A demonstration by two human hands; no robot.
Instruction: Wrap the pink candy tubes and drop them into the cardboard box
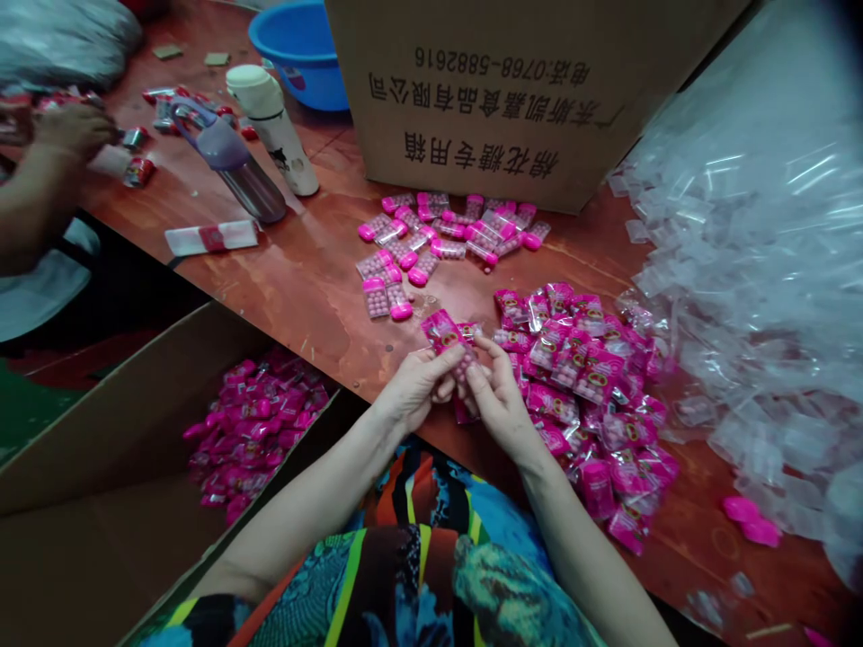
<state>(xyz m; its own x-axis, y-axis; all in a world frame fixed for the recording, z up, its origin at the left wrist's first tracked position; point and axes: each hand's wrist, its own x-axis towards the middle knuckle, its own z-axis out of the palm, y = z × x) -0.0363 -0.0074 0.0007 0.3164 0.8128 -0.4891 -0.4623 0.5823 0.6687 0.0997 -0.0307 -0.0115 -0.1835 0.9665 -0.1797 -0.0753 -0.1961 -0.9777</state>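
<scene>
My left hand point(416, 386) and my right hand point(497, 395) meet above the table's near edge. Between their fingertips they pinch a small pink candy packet point(441, 331), its printed top sticking up past the left thumb. More pink wrapper shows under the fingers, partly hidden. Just right of my right hand lies a heap of wrapped pink candy packets point(580, 359). Beyond both hands, small clear candy boxes point(449, 225) with pink caps and round pink candies are scattered on the wood.
A large cardboard carton point(472, 108) stands behind the boxes. Clear empty plastic boxes point(775, 296) pile up at right. An open carton point(135, 449) at lower left contains pink packets point(262, 422). Two bottles point(287, 144), a blue basin point(303, 54) and another person's hand point(74, 135) are further left.
</scene>
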